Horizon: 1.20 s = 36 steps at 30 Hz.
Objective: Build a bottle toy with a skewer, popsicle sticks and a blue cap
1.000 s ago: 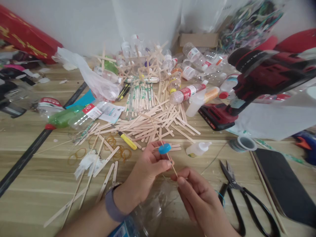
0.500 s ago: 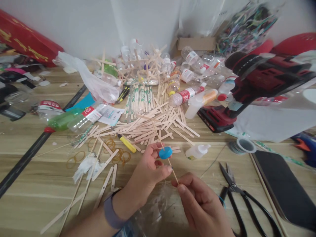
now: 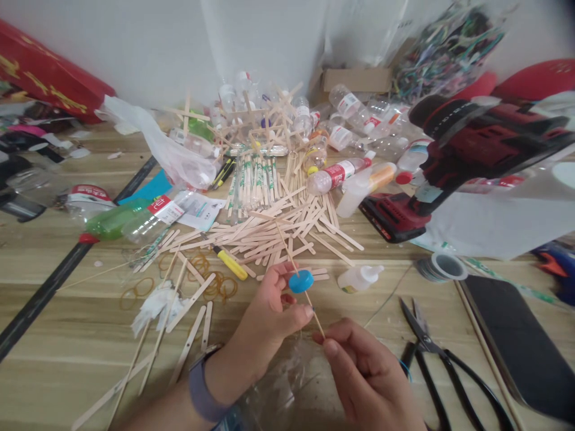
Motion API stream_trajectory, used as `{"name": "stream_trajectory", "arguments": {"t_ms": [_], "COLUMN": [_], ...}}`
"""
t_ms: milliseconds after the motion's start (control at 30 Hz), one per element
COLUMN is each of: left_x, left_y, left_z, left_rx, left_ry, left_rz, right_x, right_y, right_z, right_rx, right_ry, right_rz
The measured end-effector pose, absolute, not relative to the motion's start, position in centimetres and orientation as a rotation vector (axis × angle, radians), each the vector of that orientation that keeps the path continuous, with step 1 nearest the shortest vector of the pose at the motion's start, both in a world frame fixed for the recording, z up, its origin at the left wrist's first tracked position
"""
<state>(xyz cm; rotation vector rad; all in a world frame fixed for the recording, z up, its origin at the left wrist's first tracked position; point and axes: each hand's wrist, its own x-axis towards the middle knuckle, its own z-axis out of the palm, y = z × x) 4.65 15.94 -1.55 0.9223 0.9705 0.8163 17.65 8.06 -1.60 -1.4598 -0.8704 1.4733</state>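
Vividly blue cap (image 3: 300,281), pale stick (image 3: 317,320)

Showing blue on the cap (image 3: 300,281), pale tan on the skewer (image 3: 318,323), red with black on the drill (image 3: 489,134), streaked brown grain on the bench (image 3: 40,383).

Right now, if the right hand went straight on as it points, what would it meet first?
Probably the left hand, at its thumb, just up the thin stick; depth is unclear.

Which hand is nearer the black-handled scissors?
Right: the right hand is just left of the scissors; the left hand is farther left, by the blue cap.
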Motion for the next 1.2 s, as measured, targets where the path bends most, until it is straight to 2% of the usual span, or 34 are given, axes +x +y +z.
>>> {"name": "stream_trajectory", "arguments": {"t_ms": [367,1200], "left_x": [4.7,4.9], "left_y": [16.0,16.0], "left_z": [-1.8,-1.6], "left_rx": [0.931,0.895], "left_ry": [0.969,1.067], "left_rz": [0.821,0.869], "right_x": [18.1,17.5], "right_y": [8.1,9.0], "right_z": [-2.8,-1.8], "right_rx": [-1.369,-1.414], "right_ry": [-0.958,-0.819], "right_rz": [1.507,1.592]}}
